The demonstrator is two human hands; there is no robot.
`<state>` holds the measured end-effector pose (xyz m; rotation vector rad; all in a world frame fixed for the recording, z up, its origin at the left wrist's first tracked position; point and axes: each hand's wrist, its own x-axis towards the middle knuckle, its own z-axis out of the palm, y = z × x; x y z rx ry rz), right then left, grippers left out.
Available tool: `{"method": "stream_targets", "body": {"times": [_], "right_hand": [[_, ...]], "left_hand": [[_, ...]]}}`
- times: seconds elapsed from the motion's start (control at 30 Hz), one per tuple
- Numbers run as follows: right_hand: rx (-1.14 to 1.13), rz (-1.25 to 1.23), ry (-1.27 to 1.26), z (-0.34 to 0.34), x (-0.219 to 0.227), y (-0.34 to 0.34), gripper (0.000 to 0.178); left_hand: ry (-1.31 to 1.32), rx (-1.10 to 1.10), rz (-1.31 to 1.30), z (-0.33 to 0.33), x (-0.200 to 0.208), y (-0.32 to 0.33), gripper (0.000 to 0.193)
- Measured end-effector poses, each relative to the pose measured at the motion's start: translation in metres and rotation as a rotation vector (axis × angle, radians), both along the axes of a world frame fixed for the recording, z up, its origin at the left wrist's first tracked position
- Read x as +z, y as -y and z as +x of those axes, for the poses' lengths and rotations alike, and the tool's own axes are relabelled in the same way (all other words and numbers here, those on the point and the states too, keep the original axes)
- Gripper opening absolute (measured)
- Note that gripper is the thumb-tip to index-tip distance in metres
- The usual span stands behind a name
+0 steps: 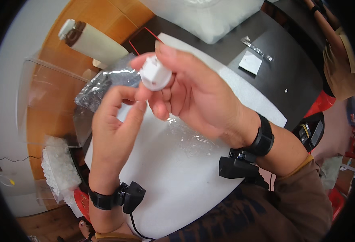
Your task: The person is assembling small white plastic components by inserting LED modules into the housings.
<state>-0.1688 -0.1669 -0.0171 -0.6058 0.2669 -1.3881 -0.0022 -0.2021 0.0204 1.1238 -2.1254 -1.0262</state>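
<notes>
A small round white plastic part [156, 75] with a raised block on its face is held up over the white foam sheet. My right hand [199, 86] grips it at the edge between thumb and fingers, the palm partly turned to view. Just below and left of the part is my left hand [117, 125], its thumb and index fingertips drawn together in a pinch close to my right fingers. Whatever may be between those fingertips is too small to make out. Beneath both hands, crumpled clear film [193, 141] lies on the foam sheet [169, 185].
A cream bottle with a brown neck [96, 42] lies beyond my left hand, near a clear plastic bag [92, 88]. A large translucent bag [209, 20] is at the back. A white square [250, 62] rests on the black table [290, 76]. Another person [342, 56] is at right.
</notes>
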Motion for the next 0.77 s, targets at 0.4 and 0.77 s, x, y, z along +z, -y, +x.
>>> {"method": "stream_targets", "body": {"times": [0.4,0.77], "right_hand": [[-0.231,0.334,-0.101,0.001,-0.019,0.017,0.029],[-0.247,0.325,-0.169,0.002,-0.03,0.023,0.032]], "left_hand": [[0.19,-0.158,-0.244,0.014,-0.069,-0.009,0.019],[0.169,-0.12,-0.249,0.016,-0.073,-0.013,0.016]]}}
